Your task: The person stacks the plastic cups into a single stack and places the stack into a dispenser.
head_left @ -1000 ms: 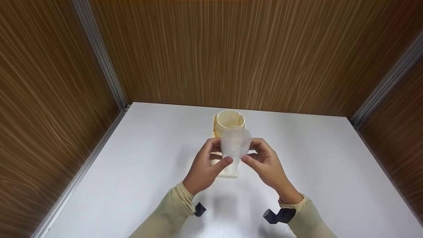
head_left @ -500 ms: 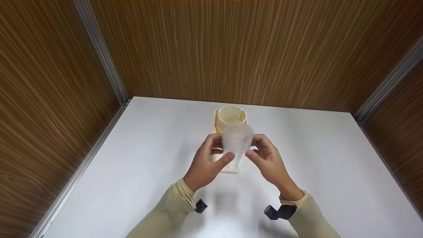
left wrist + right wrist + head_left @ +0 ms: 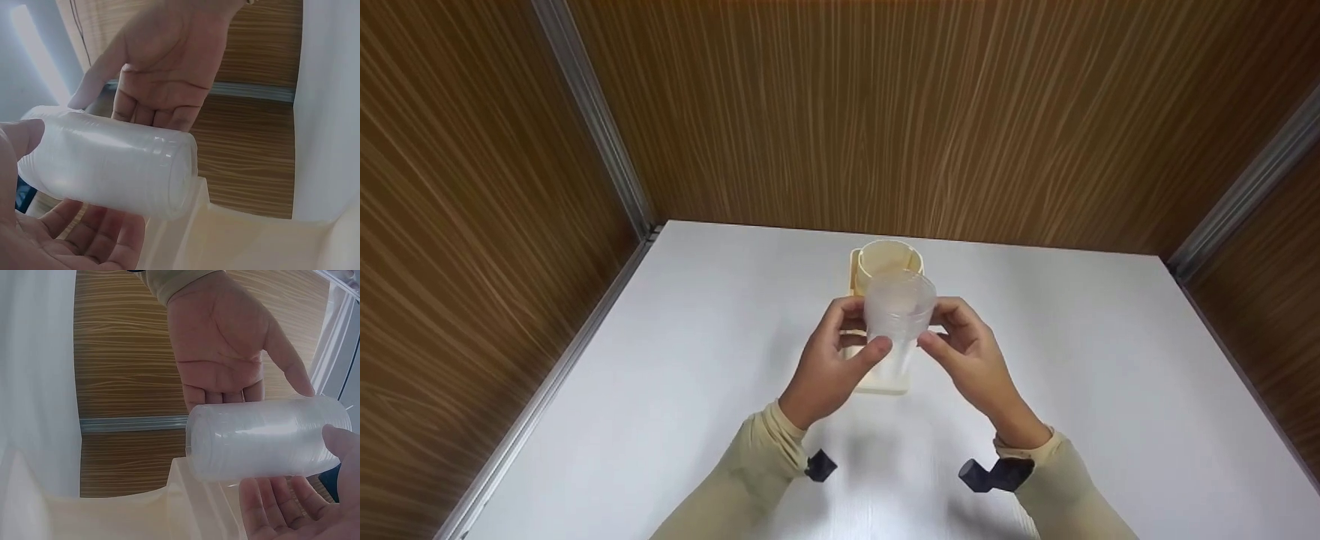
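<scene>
A stack of nested clear plastic cups (image 3: 900, 307) is held up between both hands, its mouth end toward the person. My left hand (image 3: 829, 367) grips it from the left, thumb on the near side and fingers beneath. From the opposite side my right hand (image 3: 975, 364) grips the same stack, its thumb (image 3: 340, 441) pressing near the rims. Ridges of stacked rims show at one end of the cups (image 3: 107, 157) in the left wrist view. Just beyond the stack stands a cream plastic holder (image 3: 883, 259) with a round, open-topped tube, partly hidden by the cups.
The holder's flat base (image 3: 881, 388) reaches toward the person under the hands. All this is on a white table (image 3: 720, 322), with wood-grain panels (image 3: 855, 112) behind and at both sides. Metal rails (image 3: 592, 112) run along the panel corners.
The view has tilted slightly. Both hands and the cup stack have moved a little toward the holder, and the right thumb has shifted slightly away from the left one. Both grips persist.
</scene>
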### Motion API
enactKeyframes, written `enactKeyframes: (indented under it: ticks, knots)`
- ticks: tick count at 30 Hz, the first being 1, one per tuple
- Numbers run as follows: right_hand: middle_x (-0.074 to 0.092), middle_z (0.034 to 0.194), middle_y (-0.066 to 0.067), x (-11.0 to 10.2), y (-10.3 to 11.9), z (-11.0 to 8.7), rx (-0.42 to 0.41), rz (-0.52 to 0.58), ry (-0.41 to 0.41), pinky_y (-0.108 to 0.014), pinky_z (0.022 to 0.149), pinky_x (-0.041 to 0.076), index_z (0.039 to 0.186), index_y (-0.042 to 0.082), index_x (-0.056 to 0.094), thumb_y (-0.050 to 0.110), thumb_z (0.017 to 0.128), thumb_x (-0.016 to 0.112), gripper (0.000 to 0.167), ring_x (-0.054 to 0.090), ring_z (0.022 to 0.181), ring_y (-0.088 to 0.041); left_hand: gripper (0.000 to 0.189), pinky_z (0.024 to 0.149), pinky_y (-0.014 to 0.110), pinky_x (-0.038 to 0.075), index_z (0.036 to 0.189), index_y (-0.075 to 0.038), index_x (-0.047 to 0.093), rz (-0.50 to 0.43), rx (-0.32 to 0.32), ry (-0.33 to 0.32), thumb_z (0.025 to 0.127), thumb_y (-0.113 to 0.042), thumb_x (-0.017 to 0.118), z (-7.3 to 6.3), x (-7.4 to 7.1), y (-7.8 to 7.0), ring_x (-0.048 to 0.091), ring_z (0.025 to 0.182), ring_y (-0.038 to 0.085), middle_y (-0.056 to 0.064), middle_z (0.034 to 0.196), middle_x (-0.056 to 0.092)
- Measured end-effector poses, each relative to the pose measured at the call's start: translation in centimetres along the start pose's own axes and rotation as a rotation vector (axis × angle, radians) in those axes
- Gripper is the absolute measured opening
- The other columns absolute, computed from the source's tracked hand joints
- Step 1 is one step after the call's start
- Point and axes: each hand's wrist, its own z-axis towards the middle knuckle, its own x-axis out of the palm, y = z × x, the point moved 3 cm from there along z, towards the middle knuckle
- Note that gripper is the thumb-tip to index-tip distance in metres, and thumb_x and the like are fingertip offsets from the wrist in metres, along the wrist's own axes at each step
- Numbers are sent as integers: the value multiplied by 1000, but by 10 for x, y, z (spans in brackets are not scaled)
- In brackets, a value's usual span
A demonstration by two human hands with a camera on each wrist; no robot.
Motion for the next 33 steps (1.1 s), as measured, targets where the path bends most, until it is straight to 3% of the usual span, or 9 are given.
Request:
enactKeyframes:
  ticks: [11,19,26,33]
  knots:
    - [64,117,-10,-2,14,8,-24,-28,-49,-30,92,56,128,-3,58,-1,98,66,32,63,107,-23,71,104,43,45,143,-7,42,-106,15,-10,95,-52,69,11,5,-12,52,117,25,11,130,51]
    - [63,116,-9,-3,25,15,-61,18,-46,-29,90,56,127,-1,59,3,98,68,31,62,106,-22,78,103,46,45,143,-6,43,-73,59,-38,92,-61,68,18,4,-24,52,116,25,11,129,52]
    - [63,118,-10,1,27,16,-89,12,-22,-30,93,55,128,-3,58,0,97,68,33,62,109,-22,71,102,42,47,142,-7,45,-46,89,-42,95,-55,67,13,-2,-28,53,118,22,8,129,54]
    - [64,120,-11,-9,32,15,-120,-8,9,-30,95,55,130,-4,58,-7,95,66,36,63,111,-22,65,103,38,50,141,-8,47,-31,107,-19,96,-48,71,12,1,-30,57,118,19,6,131,56]
